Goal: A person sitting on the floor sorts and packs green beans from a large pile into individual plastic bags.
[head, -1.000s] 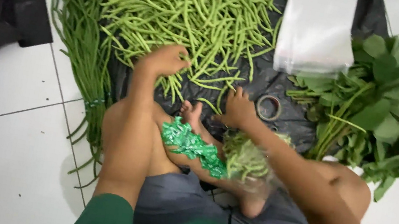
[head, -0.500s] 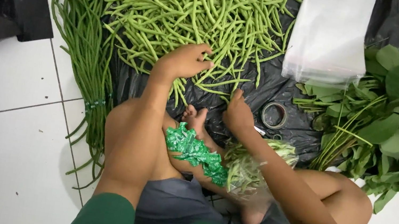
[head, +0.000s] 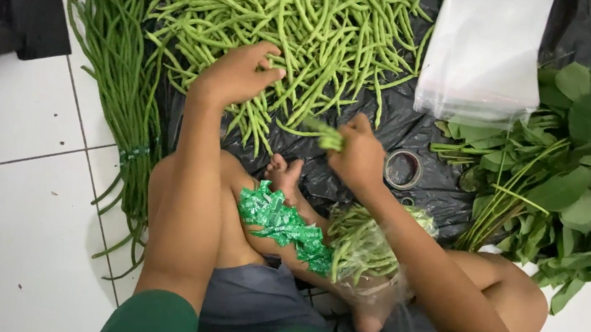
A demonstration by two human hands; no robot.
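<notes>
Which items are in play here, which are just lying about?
In play: left hand on green bean pile; right hand gripping a few beans; clear bag of beans on lap.
Idle: long beans bundle, leafy greens, tape roll, stack of plastic bags.

The green bean pile (head: 275,2) and clear plastic bags (head: 487,50) run past the top edge; the right hand (head: 357,156) hides most of its few beans (head: 325,135).

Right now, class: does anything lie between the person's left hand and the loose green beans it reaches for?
Nothing visible does. The left hand already rests on the pile of green beans spread over the black sheet, its fingers touching the pods.
</notes>
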